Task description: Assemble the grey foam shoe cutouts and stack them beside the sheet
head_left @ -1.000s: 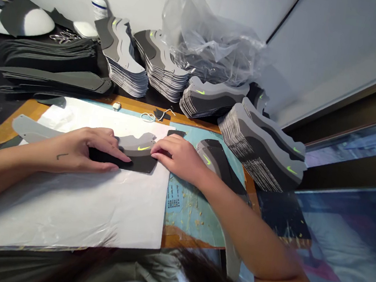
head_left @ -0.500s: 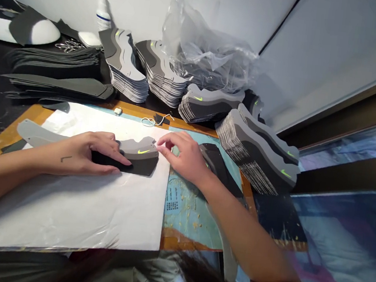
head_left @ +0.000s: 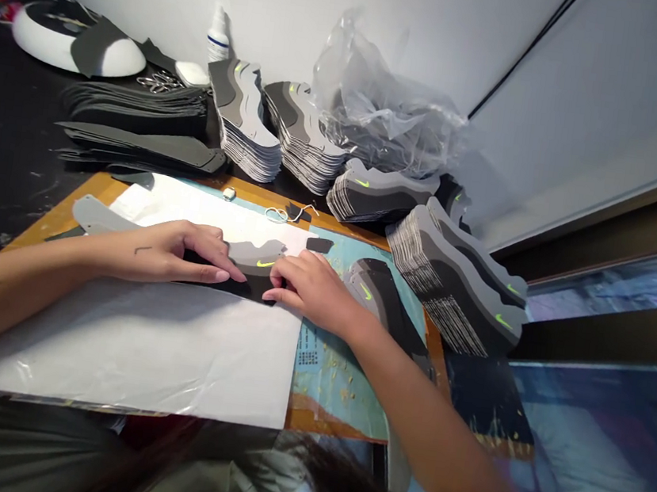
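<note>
A grey and black shoe-upper piece [head_left: 255, 255] with a green swoosh lies on the white sheet [head_left: 171, 354]. My left hand [head_left: 187, 253] rests across it, fingers apart and stretched out, the index fingertip pressing on its black part. At its right end, the curled fingers and thumb of my right hand [head_left: 305, 283] touch the edge of the piece; what they may pinch is hidden. A second upper piece [head_left: 380, 284] lies right of my right hand on the blue-green mat [head_left: 330, 358].
Stacks of grey upper pieces [head_left: 449, 281] stand behind and at the right. Black pieces [head_left: 142, 147] are piled at the back left. A clear plastic bag [head_left: 388, 102], a white bottle [head_left: 218, 37] and a white string [head_left: 278, 213] are at the back.
My right hand has moved from beside the top right corner onto the right edge of the piece, its fingers more curled. The view has shifted, showing more of the left side.
</note>
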Available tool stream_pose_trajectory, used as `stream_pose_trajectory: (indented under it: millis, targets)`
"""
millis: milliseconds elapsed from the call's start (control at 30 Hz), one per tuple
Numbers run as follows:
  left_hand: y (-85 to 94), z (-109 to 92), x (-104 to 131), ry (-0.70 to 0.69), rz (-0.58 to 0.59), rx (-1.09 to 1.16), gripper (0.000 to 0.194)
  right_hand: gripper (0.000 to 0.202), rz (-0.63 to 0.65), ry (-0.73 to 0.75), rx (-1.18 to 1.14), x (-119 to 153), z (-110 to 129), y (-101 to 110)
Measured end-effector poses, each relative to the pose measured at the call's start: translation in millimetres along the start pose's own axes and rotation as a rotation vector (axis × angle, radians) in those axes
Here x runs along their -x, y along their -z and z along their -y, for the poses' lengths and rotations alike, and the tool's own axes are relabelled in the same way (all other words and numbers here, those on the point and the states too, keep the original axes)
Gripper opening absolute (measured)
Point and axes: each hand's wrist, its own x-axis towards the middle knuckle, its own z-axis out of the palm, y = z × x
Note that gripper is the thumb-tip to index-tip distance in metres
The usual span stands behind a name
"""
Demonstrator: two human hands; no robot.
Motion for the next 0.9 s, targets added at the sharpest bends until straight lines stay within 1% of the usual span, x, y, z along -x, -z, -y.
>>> stream_pose_trajectory:
  millis: [133, 200, 267, 367, 433, 533, 733, 900]
  targets:
    - [2.4, -5, 2, 0.12, -0.06, 0.085, 0.041, 0.015, -0.06, 0.101, 0.058, 2, 5, -1]
    - [1.7, -6, 2, 0.139, -0.074, 0.149, 0.045, 0.011, -0.047, 0.146, 0.042, 2, 7, -3]
    - [0.3, -6, 1, 0.143, -0.074, 0.219, 0.047, 0.01, -0.028, 0.128, -0.016, 1, 8, -5]
    - [-1.3, -6, 1, 0.163, -0.081, 0.325, 0.049, 0.012, -0.047, 0.058, -0.09, -1, 8, -8]
    - [-1.8, -6, 0, 0.163, -0.081, 0.392, 0.048, 0.016, -0.057, 0.054, -0.104, -2, 8, -9]
    - [-2.4, -9, -1, 0.154, -0.1, 0.467, 0.045, 0.017, -0.048, 0.068, -0.1, -1, 8, -11]
    - [-5.8, -17, -3, 0.169, -0.164, 0.514, 0.041, 0.019, -0.016, 0.032, -0.059, 0, 8, -14]
    - [-8.6, -19, -1, 0.177, -0.162, 0.495, 0.037, 0.018, 0.021, 0.015, -0.07, -2, 10, -10]
